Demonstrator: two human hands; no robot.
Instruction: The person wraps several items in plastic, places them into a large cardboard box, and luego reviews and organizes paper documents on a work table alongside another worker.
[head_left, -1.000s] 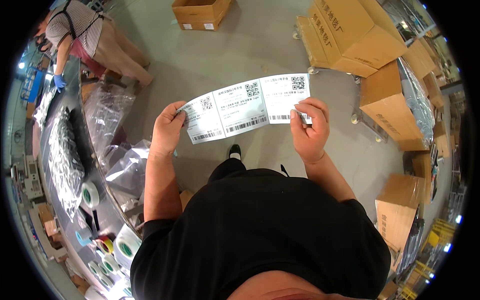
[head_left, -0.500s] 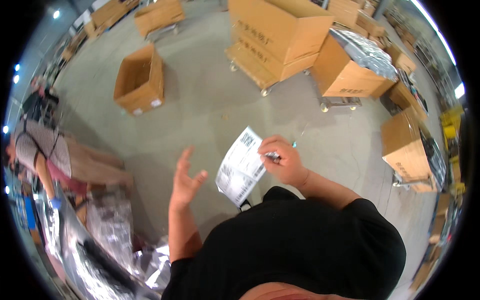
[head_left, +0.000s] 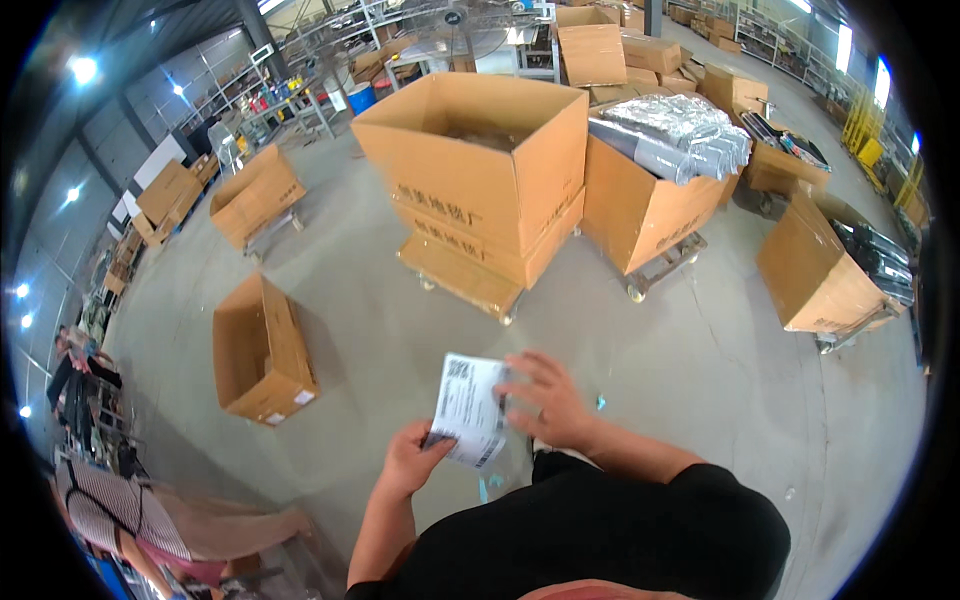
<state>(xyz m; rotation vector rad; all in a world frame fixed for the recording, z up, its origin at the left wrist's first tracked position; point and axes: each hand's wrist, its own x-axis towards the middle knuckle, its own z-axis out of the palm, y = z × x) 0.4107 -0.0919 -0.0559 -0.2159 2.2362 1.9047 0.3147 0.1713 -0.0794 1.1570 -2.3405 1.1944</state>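
A wide grey concrete floor (head_left: 700,360) fills the warehouse. Large open cardboard boxes (head_left: 480,170) stand on wheeled dollies in the middle and right; metal racks (head_left: 400,30) line the far wall, ceiling lamps (head_left: 82,68) glare left.

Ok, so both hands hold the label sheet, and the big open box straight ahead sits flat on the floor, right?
Not quite. Both hands, left and right, do hold the label sheet, but the big open box sits on a wheeled dolly, as the head view shows.
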